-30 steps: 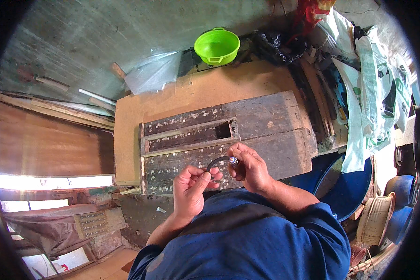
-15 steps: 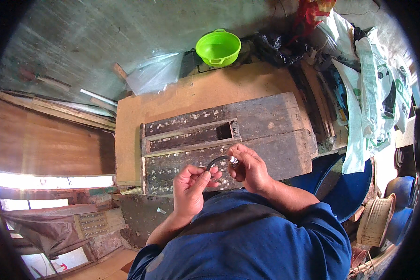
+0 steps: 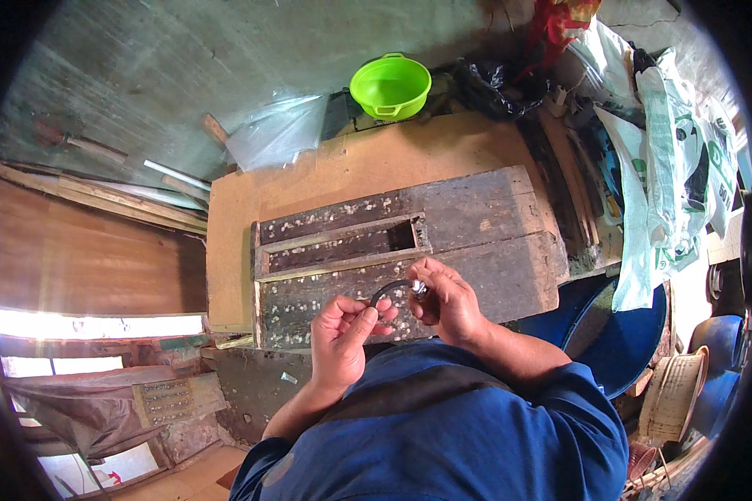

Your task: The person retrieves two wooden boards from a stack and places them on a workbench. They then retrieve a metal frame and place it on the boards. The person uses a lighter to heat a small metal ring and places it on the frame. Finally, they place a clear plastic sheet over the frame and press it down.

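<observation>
Between my two hands arches a short, black, flexible cord (image 3: 387, 289); I cannot tell whether it is a cable or a thin hose. Its lower left end is pinched between the thumb and fingers of my left hand (image 3: 341, 336). At the other end, my right hand (image 3: 449, 302) grips a small shiny metal fitting (image 3: 419, 289) with something white on it, partly hidden by the fingers. Below both hands lies a dark wooden board (image 3: 485, 213) dotted with pale spots, with a framed rectangular slot (image 3: 403, 237) in it.
Under the board is a brown sheet (image 3: 234, 200). A green basin (image 3: 390, 83) stands beyond it, beside a clear plastic sheet (image 3: 277, 134). White-green sacks (image 3: 643, 192) hang at the right, above a blue tub (image 3: 618, 351). A pale wheel rim (image 3: 675, 394) leans nearby.
Almost nothing differs. Both hands keep their hold on the cord, with at most a tiny shift of the left fingers.
</observation>
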